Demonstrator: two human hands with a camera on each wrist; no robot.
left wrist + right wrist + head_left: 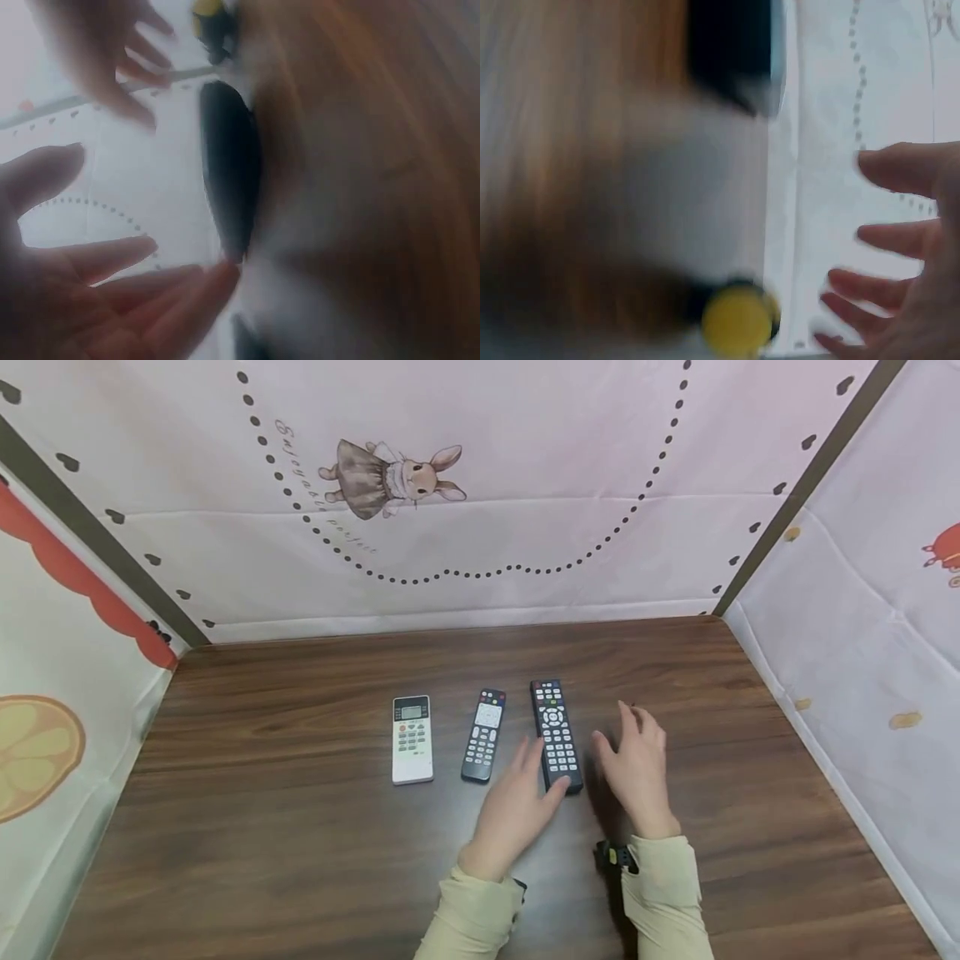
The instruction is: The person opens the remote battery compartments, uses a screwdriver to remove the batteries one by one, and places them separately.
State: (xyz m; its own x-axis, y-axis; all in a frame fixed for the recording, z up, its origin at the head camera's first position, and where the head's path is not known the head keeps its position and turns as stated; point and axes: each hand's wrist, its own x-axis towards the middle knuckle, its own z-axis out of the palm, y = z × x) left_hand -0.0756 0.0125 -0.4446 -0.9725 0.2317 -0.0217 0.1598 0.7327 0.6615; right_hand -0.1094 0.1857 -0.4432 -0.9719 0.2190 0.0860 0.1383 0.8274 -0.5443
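Note:
The large black remote control (557, 735) lies face up between my two hands. My left hand (512, 810) hovers over its lower left side with fingers spread, the thumb overlapping its near end in the head view. Dark and blurred, the remote (231, 165) shows beyond the left fingertips in the left wrist view. To its right is my right hand (637, 768), fingers parted and nothing in them. A small yellow and black thing (736, 321) stands on the table near the right hand, mostly hidden by that hand in the head view.
Left of the hands lie a slimmer dark remote (483, 735) and a white air-conditioner remote (412, 740) with a small screen. The brown wooden table (285, 860) meets printed fabric walls (525, 527) at the back and both sides.

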